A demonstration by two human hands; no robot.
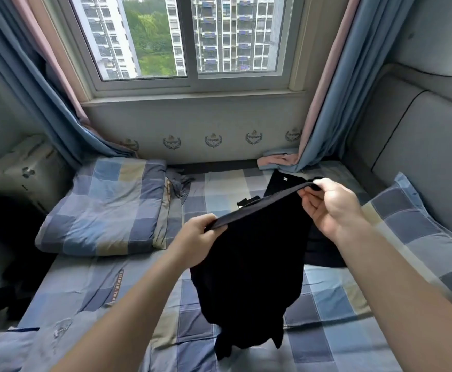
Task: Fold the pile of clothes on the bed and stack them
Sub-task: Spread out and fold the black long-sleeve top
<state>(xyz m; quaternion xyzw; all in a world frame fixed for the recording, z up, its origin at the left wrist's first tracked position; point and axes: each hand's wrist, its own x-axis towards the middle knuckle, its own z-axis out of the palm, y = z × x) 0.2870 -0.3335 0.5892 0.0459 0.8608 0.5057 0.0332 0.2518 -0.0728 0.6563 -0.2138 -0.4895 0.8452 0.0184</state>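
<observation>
1. Head view: the left hand (196, 238) and the right hand (335, 208) each pinch one end of the banded top edge of a black garment (249, 269). On both hands the thumb and curled fingers are clamped on the band, which runs taut between them, its right end farther off.
2. The garment hangs from that edge over the middle of the bed (327, 307), and its lower end bunches on the sheet at the near side.
3. Bare sheet lies left of the garment and at the near right. A folded quilt (104, 205) fills the far left, and a pillow (420, 229) lines the right edge.
4. A flat dark piece (284, 182) with a small white mark lies far right. More dark cloth (324, 253) lies under the right hand, possibly a separate item; it is too dark to tell.
5. The garment looks soft and matt. Sheet, quilt and pillow share creased blue, grey and beige checks.
</observation>
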